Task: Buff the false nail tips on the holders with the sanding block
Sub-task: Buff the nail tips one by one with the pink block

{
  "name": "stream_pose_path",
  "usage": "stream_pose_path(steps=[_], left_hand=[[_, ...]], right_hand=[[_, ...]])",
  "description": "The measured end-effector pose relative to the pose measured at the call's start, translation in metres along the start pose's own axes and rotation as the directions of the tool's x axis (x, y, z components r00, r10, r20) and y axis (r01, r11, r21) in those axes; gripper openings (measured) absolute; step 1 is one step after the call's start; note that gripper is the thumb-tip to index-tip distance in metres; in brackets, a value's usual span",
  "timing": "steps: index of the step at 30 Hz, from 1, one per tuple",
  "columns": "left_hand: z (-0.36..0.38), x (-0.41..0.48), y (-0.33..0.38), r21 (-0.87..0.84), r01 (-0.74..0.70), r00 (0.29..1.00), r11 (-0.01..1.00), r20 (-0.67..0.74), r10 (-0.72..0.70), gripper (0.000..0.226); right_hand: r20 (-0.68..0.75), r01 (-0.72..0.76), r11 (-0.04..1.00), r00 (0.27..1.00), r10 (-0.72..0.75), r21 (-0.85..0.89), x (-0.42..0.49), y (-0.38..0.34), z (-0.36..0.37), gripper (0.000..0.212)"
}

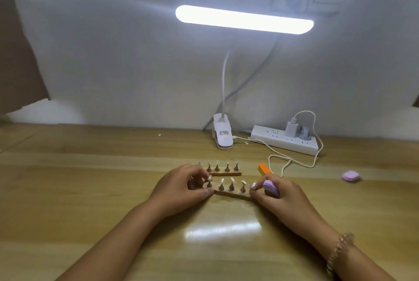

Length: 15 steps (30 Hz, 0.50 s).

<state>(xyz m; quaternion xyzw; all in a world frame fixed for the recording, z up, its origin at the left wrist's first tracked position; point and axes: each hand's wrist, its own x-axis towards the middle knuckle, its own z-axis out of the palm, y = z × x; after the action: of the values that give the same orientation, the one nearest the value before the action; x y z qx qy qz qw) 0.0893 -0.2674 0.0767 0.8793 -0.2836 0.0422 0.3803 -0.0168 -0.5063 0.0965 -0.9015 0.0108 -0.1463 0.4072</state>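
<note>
My left hand (181,186) pinches the left end of the near holder (231,194), with my fingertips up at the leftmost stand and my thumb against the wooden base. My right hand (277,198) grips the purple sanding block (271,187), fingers curled round it. The block sits just beside the rightmost of the nail tips (243,182) on that holder. I can't tell if it is actually touching the tip, because the picture is too small. My right thumb rests at the right end of the base.

The far holder (223,173) lies just behind with its own row of tips, and neither hand is on it. An orange block (264,169) is near my right hand and a pink block (351,176) lies well apart to the right. The lamp (243,19) and power strip (284,141) are at the back of the desk (90,190).

Step in hand, by my judgement: start buffing at the right end of the near row.

To do it well:
- Keep my left hand pressing the base down so the strip doesn't slide or tip.
- Lay the flat of the block on the tip's face, not its edge.
- Use light short strokes along the tip, since the tips look loosely perched and could pop off the stands.
- Work along the row tip by tip, then move to the far holder.
- Keep my left fingers off whichever tip is being buffed.
</note>
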Motion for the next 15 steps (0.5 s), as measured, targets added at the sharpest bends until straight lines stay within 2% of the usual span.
stream_pose_path(steps=[5,8,11,15], left_hand=[[0.0004,-0.0031,0.0029,0.031,0.005,1.000,1.000,-0.010,-0.005,0.018],[-0.0001,-0.0062,0.0044,0.057,0.018,1.000,0.998,-0.020,-0.016,0.018],[-0.0006,-0.0081,0.0057,0.092,0.031,0.999,0.995,-0.023,-0.029,0.018],[-0.0013,-0.0077,0.0057,0.113,0.031,0.999,0.993,-0.021,-0.029,0.018]], right_hand=[[-0.066,0.001,0.994,0.998,-0.008,-0.111,-0.0043,0.0005,0.0078,0.006],[-0.056,0.020,0.985,0.998,-0.031,-0.174,-0.0073,-0.0016,0.0079,0.018],[-0.073,0.083,0.987,0.993,-0.094,-0.139,-0.0091,-0.0029,0.0054,0.031],[-0.073,0.162,0.966,0.981,-0.180,-0.199,-0.0085,-0.0041,0.0069,0.022]])
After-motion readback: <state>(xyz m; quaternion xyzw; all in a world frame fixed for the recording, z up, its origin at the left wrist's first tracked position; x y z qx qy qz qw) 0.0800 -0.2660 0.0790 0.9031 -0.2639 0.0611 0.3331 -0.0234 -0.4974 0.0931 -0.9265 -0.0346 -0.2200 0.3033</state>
